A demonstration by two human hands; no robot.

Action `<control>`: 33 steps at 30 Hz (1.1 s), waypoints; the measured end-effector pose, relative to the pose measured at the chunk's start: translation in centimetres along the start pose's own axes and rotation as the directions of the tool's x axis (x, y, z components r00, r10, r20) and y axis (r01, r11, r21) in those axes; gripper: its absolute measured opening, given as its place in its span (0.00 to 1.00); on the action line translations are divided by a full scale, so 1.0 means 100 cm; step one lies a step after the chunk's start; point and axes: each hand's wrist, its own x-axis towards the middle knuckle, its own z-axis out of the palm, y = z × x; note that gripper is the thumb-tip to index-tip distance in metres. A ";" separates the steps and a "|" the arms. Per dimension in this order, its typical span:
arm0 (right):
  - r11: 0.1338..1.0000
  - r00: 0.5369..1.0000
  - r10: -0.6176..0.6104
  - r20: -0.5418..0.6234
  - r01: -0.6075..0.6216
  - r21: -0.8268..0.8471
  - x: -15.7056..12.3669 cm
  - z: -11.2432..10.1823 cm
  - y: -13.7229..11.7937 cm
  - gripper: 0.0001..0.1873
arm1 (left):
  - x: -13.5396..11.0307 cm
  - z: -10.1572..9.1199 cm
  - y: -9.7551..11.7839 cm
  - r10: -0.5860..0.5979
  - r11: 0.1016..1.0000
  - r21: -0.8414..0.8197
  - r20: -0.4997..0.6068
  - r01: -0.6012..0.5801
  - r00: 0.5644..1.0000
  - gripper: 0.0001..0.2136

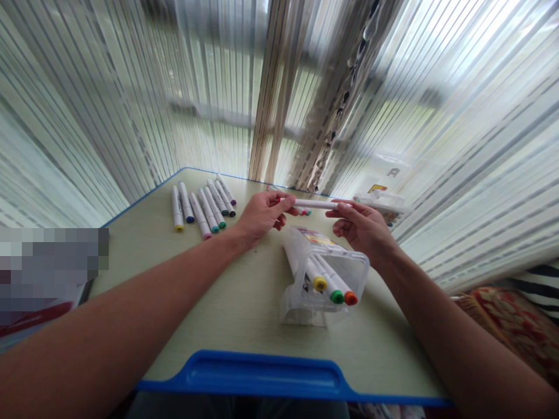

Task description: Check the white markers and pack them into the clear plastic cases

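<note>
Between my two hands a white marker [317,204] is held level above the table. My left hand [267,212] pinches its left end, and my right hand [364,228] grips the right end. Just below them lies a clear plastic case [292,253] on its side, its mouth facing me, with a yellow-ended marker [320,283], a green-ended marker [336,296] and an orange-ended marker [350,298] inside. Behind my hands a few more markers [305,212] are partly hidden. To the left, several white markers [201,215] lie side by side with coloured ends towards me.
The pale table [244,326] has a blue rim with a blue tray [266,371] at its front edge. Another clear case [384,203] stands at the back right, by the striped string curtain [209,75]. A patterned red cushion [502,320] is off the right side.
</note>
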 end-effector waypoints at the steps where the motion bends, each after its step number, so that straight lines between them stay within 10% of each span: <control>1: 1.000 1.000 -0.009 0.005 0.009 -0.012 0.000 0.000 0.001 0.12 | 0.000 0.000 -0.001 0.013 1.000 0.013 0.007 -0.013 1.000 0.09; 33: 0.999 0.999 0.040 -0.008 -0.040 0.022 -0.001 0.002 -0.004 0.13 | 0.001 0.001 0.000 -0.034 0.999 -0.005 -0.033 0.033 0.999 0.12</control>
